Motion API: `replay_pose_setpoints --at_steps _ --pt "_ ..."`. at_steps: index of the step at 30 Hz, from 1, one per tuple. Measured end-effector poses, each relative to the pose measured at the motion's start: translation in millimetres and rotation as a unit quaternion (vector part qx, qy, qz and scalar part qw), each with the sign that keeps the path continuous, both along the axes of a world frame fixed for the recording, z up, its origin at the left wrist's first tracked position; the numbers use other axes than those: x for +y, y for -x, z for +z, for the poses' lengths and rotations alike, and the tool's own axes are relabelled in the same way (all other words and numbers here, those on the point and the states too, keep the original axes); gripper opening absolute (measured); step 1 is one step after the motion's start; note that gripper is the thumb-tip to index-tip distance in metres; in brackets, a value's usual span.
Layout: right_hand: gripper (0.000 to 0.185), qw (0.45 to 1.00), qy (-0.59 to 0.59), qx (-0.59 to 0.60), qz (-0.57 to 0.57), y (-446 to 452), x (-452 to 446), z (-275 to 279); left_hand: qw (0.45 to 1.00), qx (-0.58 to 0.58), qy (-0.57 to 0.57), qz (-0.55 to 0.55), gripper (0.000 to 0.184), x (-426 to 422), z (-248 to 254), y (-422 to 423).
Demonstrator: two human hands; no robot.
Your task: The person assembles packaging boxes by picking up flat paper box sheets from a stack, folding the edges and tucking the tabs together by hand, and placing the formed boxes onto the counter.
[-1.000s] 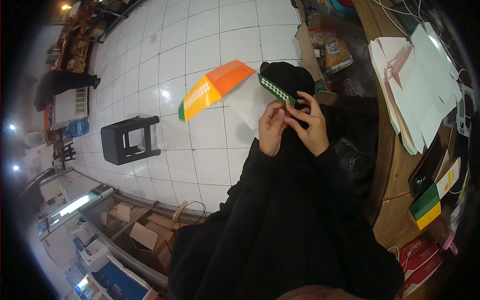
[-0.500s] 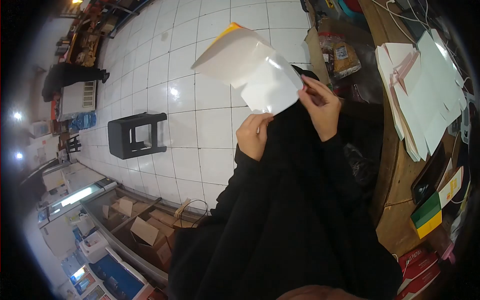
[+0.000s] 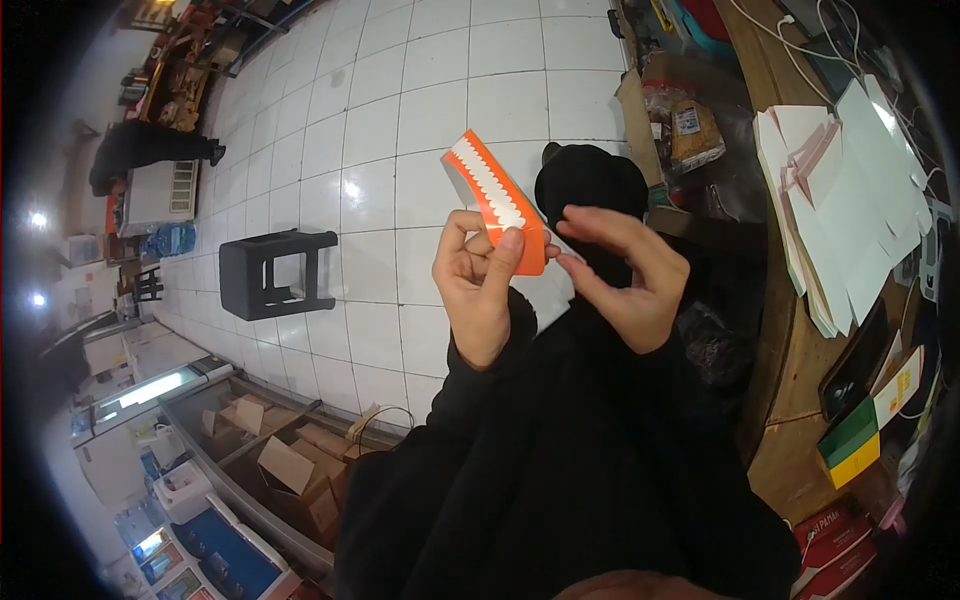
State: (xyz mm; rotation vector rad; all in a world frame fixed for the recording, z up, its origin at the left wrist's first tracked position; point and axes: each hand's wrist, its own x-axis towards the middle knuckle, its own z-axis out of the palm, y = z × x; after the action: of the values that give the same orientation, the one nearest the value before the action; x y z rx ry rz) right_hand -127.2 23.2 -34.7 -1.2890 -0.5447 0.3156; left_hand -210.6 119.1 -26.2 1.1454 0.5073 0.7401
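An orange card sheet [image 3: 480, 170] with a white scalloped band and a pale reverse side is held up over my dark-clothed lap. My left hand [image 3: 480, 275] pinches its orange lower part between thumb and fingers. Beside it on the right, my right hand [image 3: 630, 275] has its thumb and fingers spread apart, with the thumb tip close to the sheet's right edge. Part of the sheet's pale side shows below and between the hands.
A black stool [image 3: 278, 275] lies on the tiled floor at left. On the wooden table [image 3: 790, 390] at right are white sheets [image 3: 850, 190] and a green-and-yellow card [image 3: 855, 440]. Cardboard boxes [image 3: 290, 465] sit lower left. A person [image 3: 150, 145] bends over at upper left.
The sheet has turned from its white inner side to its orange printed side and come lower. My left hand has moved to grip its orange part, and my right hand has opened.
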Motion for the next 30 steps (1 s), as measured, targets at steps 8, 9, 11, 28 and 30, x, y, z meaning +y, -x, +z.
replay_pose_setpoints --at_steps 8,9,11,28,30 --pt "0.018 0.966 0.03 -0.254 -0.044 -4.2 6.2 -13.9 1.0 -0.004 -0.004 -0.001 0.014 -5.6 -4.8 3.2" --pt "0.017 0.968 0.022 -0.245 -0.051 -4.9 7.8 -14.9 1.0 0.003 -0.012 0.005 0.015 -7.7 -5.1 2.0" --pt "0.015 0.97 0.014 -0.237 -0.058 -6.3 7.9 -15.4 1.0 -0.004 -0.024 0.008 0.015 -10.3 -7.1 0.2" --pt "0.003 0.987 -0.017 0.134 0.091 -14.5 -15.5 -12.4 0.883 0.113 -0.42 0.174 0.014 -13.5 -28.7 -6.6" --pt "0.003 0.989 -0.005 0.131 0.069 -13.1 -16.6 -9.7 0.876 0.117 -0.432 0.179 0.014 -15.0 -27.6 -7.5"
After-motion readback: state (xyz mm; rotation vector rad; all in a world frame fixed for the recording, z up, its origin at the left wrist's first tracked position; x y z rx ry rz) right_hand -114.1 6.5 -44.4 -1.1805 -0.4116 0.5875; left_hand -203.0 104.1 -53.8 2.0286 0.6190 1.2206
